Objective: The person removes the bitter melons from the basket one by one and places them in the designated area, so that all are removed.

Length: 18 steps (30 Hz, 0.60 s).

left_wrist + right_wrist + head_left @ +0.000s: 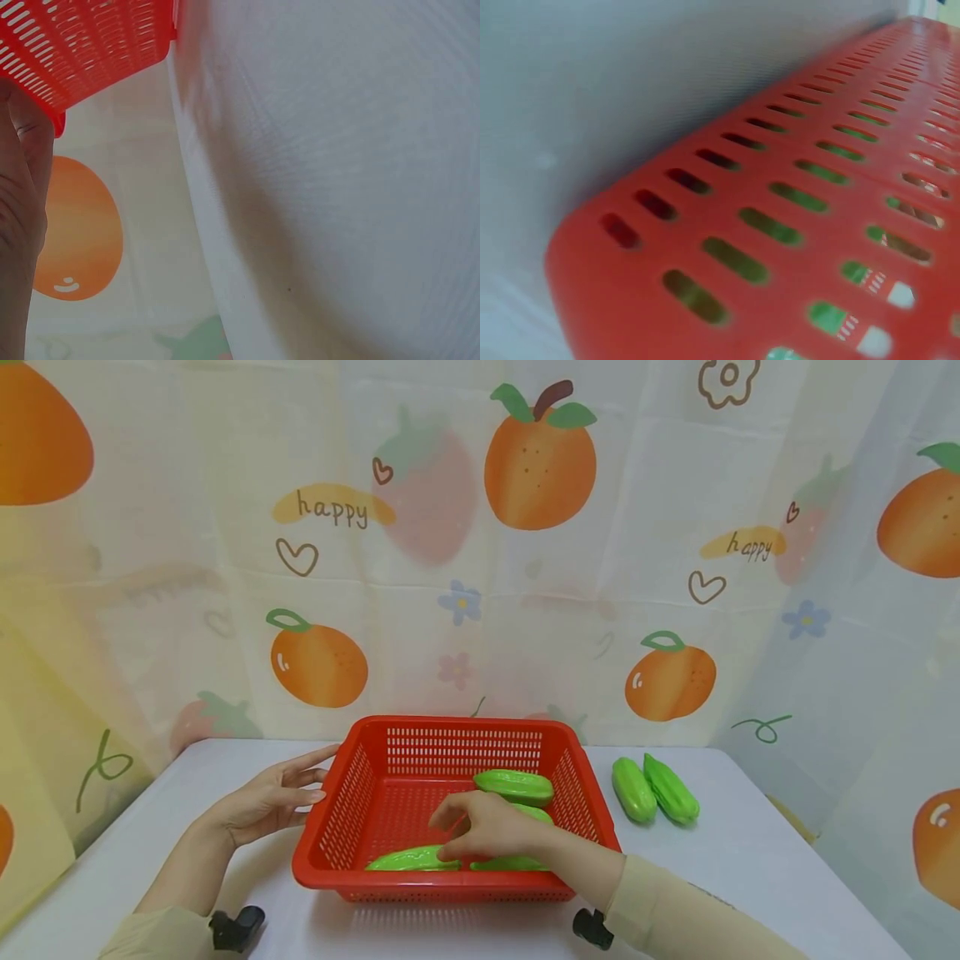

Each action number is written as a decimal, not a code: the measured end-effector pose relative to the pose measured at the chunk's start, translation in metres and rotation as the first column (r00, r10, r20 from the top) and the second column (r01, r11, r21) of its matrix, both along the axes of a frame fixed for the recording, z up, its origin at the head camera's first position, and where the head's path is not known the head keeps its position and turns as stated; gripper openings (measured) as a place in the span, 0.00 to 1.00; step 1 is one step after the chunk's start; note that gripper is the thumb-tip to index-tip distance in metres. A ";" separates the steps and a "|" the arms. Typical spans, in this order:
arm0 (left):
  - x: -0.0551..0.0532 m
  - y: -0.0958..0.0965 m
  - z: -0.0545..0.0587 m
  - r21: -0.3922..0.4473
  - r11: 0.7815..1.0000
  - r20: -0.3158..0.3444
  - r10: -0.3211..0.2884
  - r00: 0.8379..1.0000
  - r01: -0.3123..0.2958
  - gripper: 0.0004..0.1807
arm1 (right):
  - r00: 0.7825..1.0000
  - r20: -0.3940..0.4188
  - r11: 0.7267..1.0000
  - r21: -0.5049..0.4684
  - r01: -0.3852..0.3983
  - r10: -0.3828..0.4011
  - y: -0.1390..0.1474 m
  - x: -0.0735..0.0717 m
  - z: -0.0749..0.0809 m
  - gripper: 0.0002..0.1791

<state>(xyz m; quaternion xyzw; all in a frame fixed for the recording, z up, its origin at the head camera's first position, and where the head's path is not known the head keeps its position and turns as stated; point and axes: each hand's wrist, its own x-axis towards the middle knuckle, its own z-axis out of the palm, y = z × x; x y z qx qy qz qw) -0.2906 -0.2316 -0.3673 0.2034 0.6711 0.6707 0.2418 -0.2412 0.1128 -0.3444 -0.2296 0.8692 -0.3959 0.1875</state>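
A red plastic basket point(465, 878) with slotted walls stands on the table. My left hand point(273, 800) is at its left side, fingers fairly straight and fingertips right at the rim; the left wrist view shows that hand point(22, 165) beside the outer wall. My right hand point(491, 825) reaches in over the right wall, fingers loosely bent, with a gap between thumb and index finger. Its thumb tip overlaps the end of a green ridged gourd point(408, 858) lying along the front wall. Other green gourds point(513, 787) lie around and partly under this hand. The right wrist view shows only slotted basket wall point(727, 202).
Two more green gourds point(671, 789) lie side by side on the white table point(720, 877), right of the basket. A fruit-patterned curtain point(480, 568) hangs close behind the table and basket, and wraps around both sides.
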 end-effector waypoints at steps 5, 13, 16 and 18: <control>0.000 0.000 0.000 0.003 1.000 0.002 -0.007 1.000 0.007 0.39 | 0.999 -0.039 0.998 0.047 -0.031 0.033 0.000 -0.001 -0.006 0.19; -0.002 -0.001 -0.001 0.004 1.000 -0.003 -0.016 1.000 0.016 0.39 | 0.997 -0.047 0.996 0.069 -0.058 0.061 -0.001 0.001 -0.007 0.19; -0.002 -0.001 -0.001 0.004 1.000 -0.005 -0.014 1.000 0.014 0.39 | 0.996 -0.045 0.994 0.073 -0.076 0.079 -0.001 0.001 -0.008 0.18; -0.002 -0.001 -0.001 0.006 1.000 -0.005 -0.012 1.000 0.012 0.39 | 0.995 -0.047 0.994 0.072 -0.084 0.087 -0.001 0.002 -0.009 0.19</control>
